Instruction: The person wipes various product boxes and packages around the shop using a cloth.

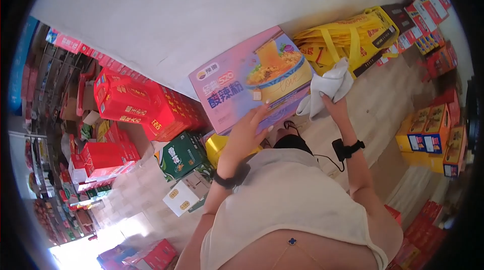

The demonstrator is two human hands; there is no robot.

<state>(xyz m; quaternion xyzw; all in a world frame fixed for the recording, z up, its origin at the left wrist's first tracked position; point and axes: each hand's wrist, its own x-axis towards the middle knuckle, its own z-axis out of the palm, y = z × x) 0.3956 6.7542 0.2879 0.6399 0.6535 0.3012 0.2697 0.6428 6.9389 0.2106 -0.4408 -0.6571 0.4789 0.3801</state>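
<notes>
A pink and purple noodle carton [227,73], printed with a bowl of noodles, stands against the white wall in front of me. My left hand [247,128] lies on its near lower edge with the fingers stretched out. A crumpled white cloth [327,86] is gripped in my right hand [335,106], at the carton's right end. Part of the cloth touches or overlaps the carton's corner; I cannot tell which. Yellow bags [343,43] lie beyond the cloth, behind the carton's right side.
Red gift boxes [171,113] stand left of the carton, with a green box [181,156] and a white box [186,194] nearer me. Stocked shelves [45,118] line the far left. Yellow boxes [428,126] are stacked at the right on the tiled floor [146,189].
</notes>
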